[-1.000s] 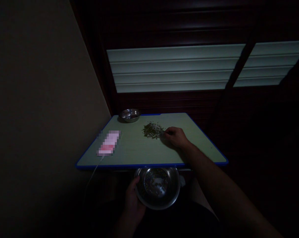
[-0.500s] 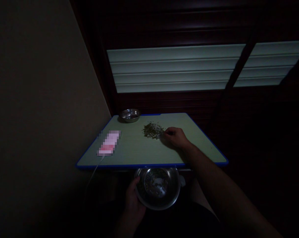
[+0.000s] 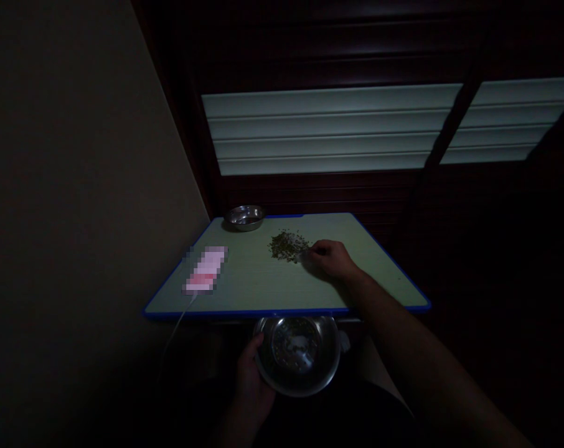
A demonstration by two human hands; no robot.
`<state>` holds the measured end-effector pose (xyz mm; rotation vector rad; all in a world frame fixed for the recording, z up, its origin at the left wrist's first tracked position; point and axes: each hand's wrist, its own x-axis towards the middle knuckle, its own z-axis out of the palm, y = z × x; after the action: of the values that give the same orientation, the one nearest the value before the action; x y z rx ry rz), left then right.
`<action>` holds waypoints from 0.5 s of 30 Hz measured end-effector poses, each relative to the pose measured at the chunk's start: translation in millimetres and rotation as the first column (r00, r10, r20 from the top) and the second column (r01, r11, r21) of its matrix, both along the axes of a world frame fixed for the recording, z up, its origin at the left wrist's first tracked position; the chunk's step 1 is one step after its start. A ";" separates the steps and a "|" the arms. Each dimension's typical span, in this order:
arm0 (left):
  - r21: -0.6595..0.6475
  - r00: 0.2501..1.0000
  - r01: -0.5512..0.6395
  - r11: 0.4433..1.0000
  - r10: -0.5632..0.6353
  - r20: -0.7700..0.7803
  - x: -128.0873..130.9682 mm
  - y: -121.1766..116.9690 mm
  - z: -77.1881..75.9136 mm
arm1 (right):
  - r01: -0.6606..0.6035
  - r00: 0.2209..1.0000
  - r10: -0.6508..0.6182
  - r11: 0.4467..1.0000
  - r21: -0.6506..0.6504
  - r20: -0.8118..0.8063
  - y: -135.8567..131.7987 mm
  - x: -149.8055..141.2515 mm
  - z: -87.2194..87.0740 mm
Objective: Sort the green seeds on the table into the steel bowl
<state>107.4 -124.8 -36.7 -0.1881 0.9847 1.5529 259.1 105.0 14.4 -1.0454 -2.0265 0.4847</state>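
My left hand point(image 3: 253, 382) grips the left rim of a large steel bowl point(image 3: 326, 364), its thumb over the edge, just below the front of the table. Small bits lie in the bottom of that bowl. On the tabletop, a loose pile of small green and brownish grains point(image 3: 284, 244), mixed with something whitish, is spread out. My right hand point(image 3: 332, 256) rests at the pile's right edge with the fingers pinched together. A small pale thing point(image 3: 304, 256) shows at the fingertips; the dim light hides what it is.
The pale green table point(image 3: 254, 283) has a blue edge. At its back left stands a smaller steel bowl point(image 3: 244, 218) with something dark inside. A blurred-out phone point(image 3: 207, 267) lies at the left, its white cable point(image 3: 173, 336) hanging over the front. Behind is a dark slatted cabinet point(image 3: 329, 130).
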 end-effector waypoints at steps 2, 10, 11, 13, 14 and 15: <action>-0.002 1.000 0.002 1.000 -0.002 0.000 0.3 0.0 1.1 | -0.003 1.000 0.003 1.000 0.000 -0.001 -0.4 -0.3 0.1; -0.021 1.000 -0.006 1.000 0.005 -0.012 -0.1 0.6 1.5 | -0.015 1.000 0.015 1.000 -0.002 -0.019 0.4 -0.3 -1.5; -0.024 1.000 -0.005 1.000 0.005 -0.012 -0.3 0.7 0.9 | -0.023 1.000 0.023 1.000 -0.006 -0.021 0.3 -0.3 -1.3; -0.028 1.000 -0.002 1.000 0.002 -0.012 -0.6 0.9 -0.6 | -0.033 0.999 0.032 0.999 -0.011 -0.023 -0.3 -0.5 -0.4; -0.027 1.000 0.000 1.000 0.000 -0.012 -0.7 0.9 -1.2 | -0.033 0.999 0.033 0.999 -0.013 -0.023 -0.6 -0.6 0.0; -0.025 1.000 0.002 1.000 -0.002 -0.011 -0.7 0.9 -1.7 | -0.032 0.999 0.032 0.999 -0.012 -0.023 -0.9 -0.7 0.4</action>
<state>106.7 -123.9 -38.4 -0.1961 1.0132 1.5417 258.4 104.1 14.9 -1.0115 -2.0251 0.5239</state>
